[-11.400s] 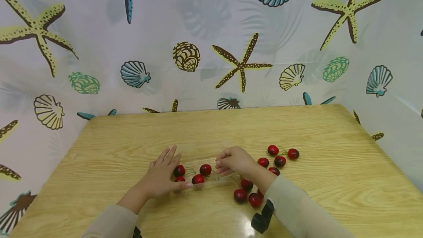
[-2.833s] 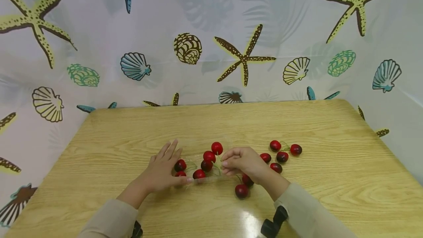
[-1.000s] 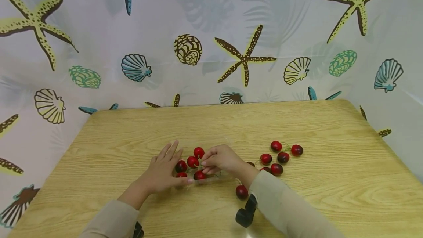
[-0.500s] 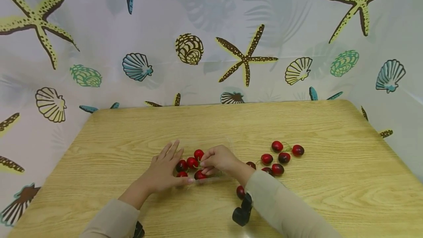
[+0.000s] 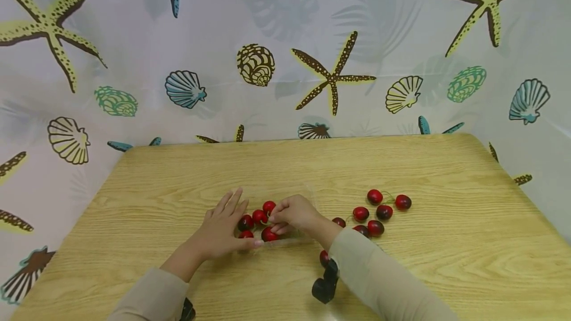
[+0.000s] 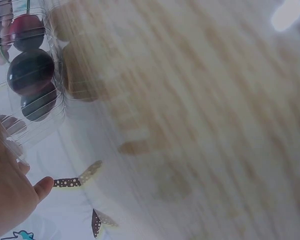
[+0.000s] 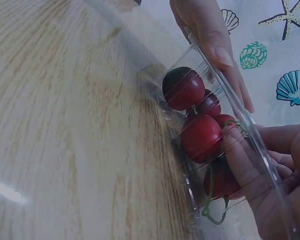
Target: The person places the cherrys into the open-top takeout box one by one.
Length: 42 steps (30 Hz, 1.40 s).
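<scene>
A clear plastic box (image 5: pixel 290 242) stands on the table with several red-and-dark cherries (image 5: pixel 246 223) in its left part. My left hand (image 5: pixel 218 232) rests across the box's left end, its fingers straight and spread and its thumb along the near rim. Inside the box my right hand (image 5: pixel 296 214) pinches the green stems of a pair of red cherries (image 5: pixel 259 217). In the right wrist view those fingertips lie against a cherry (image 7: pixel 202 139) behind the clear wall. The left wrist view shows dark cherries (image 6: pixel 31 71) through the box's side. The box's right part is mostly hidden by my right hand.
Several loose cherries (image 5: pixel 384 212) lie on the wooden table (image 5: pixel 178 177) to the right of the box. One more cherry (image 5: pixel 324 257) sits partly behind the right wrist's black camera (image 5: pixel 324 289). A shell-and-starfish cloth (image 5: pixel 214 24) hangs behind the table.
My right hand has carried the pair of cherries leftward and down into the box, and has barely moved over the last second. Fewer loose cherries lie near the right wrist. My left hand stays put.
</scene>
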{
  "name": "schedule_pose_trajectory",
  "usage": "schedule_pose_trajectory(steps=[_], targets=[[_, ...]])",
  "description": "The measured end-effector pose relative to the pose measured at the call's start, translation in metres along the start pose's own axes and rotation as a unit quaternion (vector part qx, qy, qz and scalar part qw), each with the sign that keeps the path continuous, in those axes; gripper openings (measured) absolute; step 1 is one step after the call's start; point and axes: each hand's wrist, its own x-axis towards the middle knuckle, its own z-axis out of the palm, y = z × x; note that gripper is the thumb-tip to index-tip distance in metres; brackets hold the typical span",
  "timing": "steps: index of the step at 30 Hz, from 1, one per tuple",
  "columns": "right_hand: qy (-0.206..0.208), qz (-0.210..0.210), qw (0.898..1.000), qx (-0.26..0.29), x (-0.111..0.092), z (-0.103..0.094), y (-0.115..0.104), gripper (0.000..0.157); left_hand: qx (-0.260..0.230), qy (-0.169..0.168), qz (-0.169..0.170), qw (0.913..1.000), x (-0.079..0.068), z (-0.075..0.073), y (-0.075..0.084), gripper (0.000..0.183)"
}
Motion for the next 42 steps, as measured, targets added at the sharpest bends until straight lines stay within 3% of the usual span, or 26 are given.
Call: schedule_pose_trajectory(steps=[24,42], targets=[[-0.004,-0.001,1.0,-0.012,-0.006,-0.007,-0.005,0.01,0.001,-0.003,-0.002,1.0,0.002,0.001,-0.002,0.102],[-0.021,-0.024,0.999,-0.028,-0.024,-0.029,-0.008,0.013,0.0,0.0,-0.001,1.0,0.002,0.002,-0.002,0.102]])
